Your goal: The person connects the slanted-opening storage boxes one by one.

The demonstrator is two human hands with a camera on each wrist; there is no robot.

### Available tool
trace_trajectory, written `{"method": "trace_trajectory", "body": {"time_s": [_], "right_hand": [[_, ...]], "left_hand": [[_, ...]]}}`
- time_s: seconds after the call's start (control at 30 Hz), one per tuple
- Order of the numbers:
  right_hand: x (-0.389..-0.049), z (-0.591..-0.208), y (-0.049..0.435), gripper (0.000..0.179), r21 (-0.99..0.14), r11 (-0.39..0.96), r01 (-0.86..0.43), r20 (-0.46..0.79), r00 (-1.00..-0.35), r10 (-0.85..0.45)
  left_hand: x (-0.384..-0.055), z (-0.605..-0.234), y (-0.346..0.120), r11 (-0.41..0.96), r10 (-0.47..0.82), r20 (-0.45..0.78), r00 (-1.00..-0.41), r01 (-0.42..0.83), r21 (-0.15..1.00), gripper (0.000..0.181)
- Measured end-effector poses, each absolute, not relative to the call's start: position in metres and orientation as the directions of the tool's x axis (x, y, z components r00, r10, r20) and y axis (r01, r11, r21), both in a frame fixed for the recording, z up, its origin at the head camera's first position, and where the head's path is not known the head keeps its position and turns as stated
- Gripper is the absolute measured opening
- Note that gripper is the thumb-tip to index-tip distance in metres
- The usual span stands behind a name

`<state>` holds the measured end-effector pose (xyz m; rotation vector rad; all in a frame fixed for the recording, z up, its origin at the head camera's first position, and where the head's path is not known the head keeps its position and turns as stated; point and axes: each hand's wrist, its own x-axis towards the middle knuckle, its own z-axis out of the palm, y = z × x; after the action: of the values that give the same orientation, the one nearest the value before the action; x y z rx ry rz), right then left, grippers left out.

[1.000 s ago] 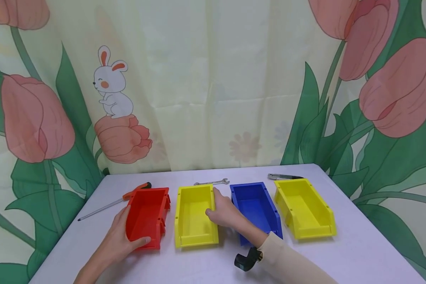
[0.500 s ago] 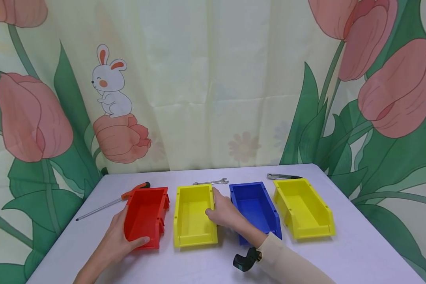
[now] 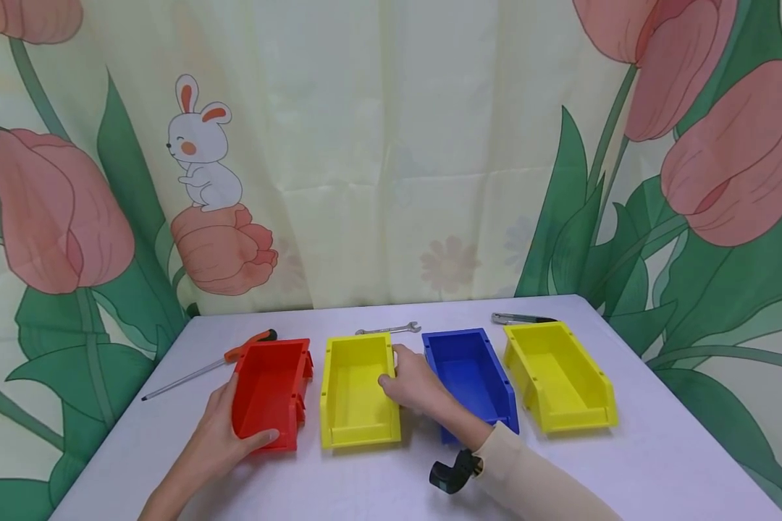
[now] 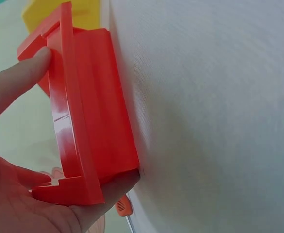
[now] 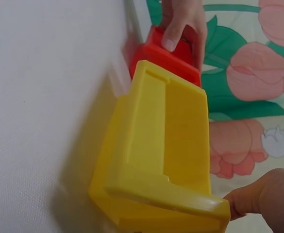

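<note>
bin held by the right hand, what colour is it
The bin is plain yellow, best seen in the head view.

Right hand [image 5: 273,198] cut off at right wrist view's edge, blue bin [image 3: 465,378] partly hidden behind forearm [image 3: 461,421]

Grips a yellow bin [image 5: 146,141] with the right hand [image 5: 277,200] at lower right, casting a shadow on the white surface [image 5: 25,121]. Holds a red bin [image 5: 173,62] farther off, partly hidden behind the yellow one, with the left hand [image 5: 184,24]. Backed by a curtain [image 5: 253,108] printed with tulips [image 5: 258,70], leaves [image 5: 229,41] and a rabbit [image 5: 276,142].
</note>
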<state>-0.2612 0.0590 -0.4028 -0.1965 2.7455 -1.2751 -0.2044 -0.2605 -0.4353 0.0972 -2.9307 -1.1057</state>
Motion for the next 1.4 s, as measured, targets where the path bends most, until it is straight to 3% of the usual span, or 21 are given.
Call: {"method": "trace_trajectory", "body": {"time_s": [0.93,1.4], "right_hand": [[-0.265,-0.392,0.058,0.065,-0.796,0.602,-0.055,-0.045,-0.988,-0.149],[-0.265,-0.367,0.044,0.063,-0.818,0.571,-0.072,-0.02,-0.988,-0.154]], "left_hand": [[-0.206,-0.434,-0.257,0.749,-0.09,-0.042,-0.995,-0.095,0.656,0.137],[-0.203,-0.435,-0.258,0.734,-0.028,0.007,-1.0,-0.016,0.679,0.14]]}}
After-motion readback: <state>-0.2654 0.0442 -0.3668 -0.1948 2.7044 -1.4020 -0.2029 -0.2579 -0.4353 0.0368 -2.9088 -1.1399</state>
